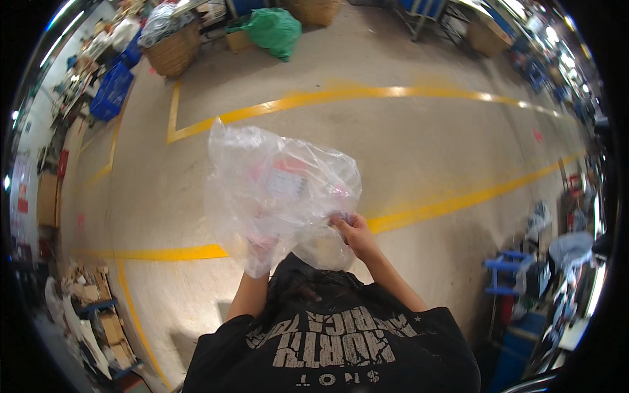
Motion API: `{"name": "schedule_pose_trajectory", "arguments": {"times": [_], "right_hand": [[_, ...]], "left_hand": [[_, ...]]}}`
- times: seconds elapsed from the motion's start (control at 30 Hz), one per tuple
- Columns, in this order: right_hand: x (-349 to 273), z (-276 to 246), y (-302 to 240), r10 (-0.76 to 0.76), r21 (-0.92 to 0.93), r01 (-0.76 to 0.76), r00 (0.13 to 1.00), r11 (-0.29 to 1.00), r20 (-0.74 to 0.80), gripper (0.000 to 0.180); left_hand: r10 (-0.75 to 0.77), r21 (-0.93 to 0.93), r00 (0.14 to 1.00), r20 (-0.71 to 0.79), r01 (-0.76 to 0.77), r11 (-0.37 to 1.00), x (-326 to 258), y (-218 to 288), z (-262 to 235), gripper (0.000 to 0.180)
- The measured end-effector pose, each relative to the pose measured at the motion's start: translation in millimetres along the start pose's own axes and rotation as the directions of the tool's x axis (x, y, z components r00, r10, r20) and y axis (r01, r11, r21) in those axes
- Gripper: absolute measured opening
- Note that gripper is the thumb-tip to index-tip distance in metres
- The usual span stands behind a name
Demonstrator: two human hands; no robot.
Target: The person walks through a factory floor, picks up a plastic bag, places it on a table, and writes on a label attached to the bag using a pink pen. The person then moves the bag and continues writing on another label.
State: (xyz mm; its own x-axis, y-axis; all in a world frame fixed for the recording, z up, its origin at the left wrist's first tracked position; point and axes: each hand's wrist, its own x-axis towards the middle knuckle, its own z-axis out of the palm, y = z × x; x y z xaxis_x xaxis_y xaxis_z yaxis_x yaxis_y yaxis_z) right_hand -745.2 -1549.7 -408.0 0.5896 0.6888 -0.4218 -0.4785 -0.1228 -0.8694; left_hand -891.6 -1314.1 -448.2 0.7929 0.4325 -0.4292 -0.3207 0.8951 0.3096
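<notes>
A large clear plastic bag spreads out in front of my body, crumpled and puffed. Through its film shows something orange-red and pink with a white printed label; its kind I cannot make out. My right hand is closed, thumb and fingers pinching the bag's near right edge. My left hand is at the bag's near left part, covered by the film, which blurs its fingers. Whether that hand is inside the bag or underneath it I cannot tell.
Yellow lines mark the grey floor. At the far side are a wicker basket, a green sack and a blue crate. A blue stool stands at the right, a shelf with cardboard at the near left.
</notes>
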Motion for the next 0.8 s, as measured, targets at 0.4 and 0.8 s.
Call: {"name": "schedule_pose_trajectory", "arguments": {"times": [0.4, 0.8], "right_hand": [[278, -34, -70, 0.176, -0.065, -0.188, 0.972, 0.980, -0.157, 0.027], [612, -99, -270, 0.206, 0.047, -0.201, 0.963, 0.979, -0.176, 0.038]], "left_hand": [[0.391, 0.633, 0.892, -0.227, -0.170, 0.755, 216, 173, 29, 0.047], [0.378, 0.872, 0.917, 0.124, -0.283, 0.400, 554, 233, 255, 0.047]]}}
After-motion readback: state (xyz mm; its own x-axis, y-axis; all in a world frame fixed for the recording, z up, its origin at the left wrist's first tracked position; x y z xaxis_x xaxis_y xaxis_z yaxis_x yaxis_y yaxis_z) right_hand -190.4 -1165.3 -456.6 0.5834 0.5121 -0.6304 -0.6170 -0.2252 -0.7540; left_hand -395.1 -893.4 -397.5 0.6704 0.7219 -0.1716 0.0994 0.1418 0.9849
